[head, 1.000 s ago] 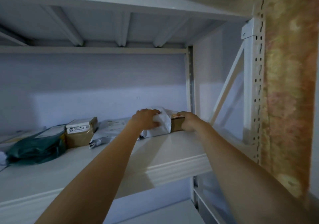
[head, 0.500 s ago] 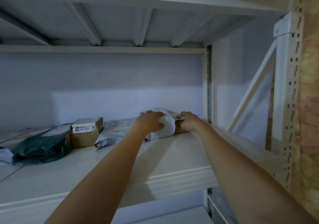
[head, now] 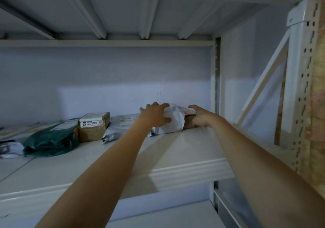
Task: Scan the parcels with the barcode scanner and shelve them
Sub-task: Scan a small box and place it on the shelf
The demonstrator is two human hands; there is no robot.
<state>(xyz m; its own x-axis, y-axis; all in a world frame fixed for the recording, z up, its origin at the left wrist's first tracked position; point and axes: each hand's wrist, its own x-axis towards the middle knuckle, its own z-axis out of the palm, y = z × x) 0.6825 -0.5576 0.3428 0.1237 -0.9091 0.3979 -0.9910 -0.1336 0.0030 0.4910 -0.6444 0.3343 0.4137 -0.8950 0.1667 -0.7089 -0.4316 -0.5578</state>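
Observation:
A white plastic parcel (head: 174, 122) lies at the back right of the white shelf (head: 175, 159), leaning against a flat brown box (head: 189, 123) on its right. My left hand (head: 154, 115) lies over the white parcel's left end, fingers spread on top and thumb pressed to its front. My right hand (head: 202, 118) touches the brown box's right end, thumb raised and fingers curled against its side. No barcode scanner is in view.
Left along the shelf lie a grey mailer (head: 121, 124), a labelled cardboard box (head: 94, 126), a dark green bag (head: 51, 140) and a black-and-white bag (head: 8, 148). A slotted upright (head: 299, 87) with a diagonal brace stands on the right. Another shelf hangs overhead.
Both hands stay on the white parcel and the brown box. My left fingers have spread wider over the white parcel and my right thumb has lifted. My head has turned left.

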